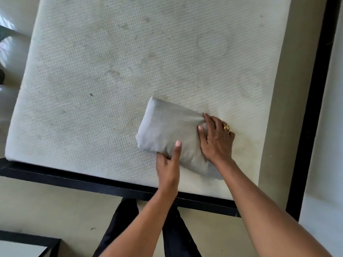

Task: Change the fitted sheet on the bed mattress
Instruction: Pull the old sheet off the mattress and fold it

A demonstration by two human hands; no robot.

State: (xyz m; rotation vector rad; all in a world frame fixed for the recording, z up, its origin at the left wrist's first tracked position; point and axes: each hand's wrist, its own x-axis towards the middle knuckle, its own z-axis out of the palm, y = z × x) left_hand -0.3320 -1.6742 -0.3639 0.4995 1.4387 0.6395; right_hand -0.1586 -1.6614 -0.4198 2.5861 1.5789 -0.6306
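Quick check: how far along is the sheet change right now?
Done: the mattress lies bare, no sheet on it. In hand: the folded grey sheet sits on it, left hand gripping its near edge, right hand pinching its right end. Left: unfolding, spreading and fitting the corners.

Beige tiled floor (55,204), black bed frame (74,179), black-edged side table (29,238)
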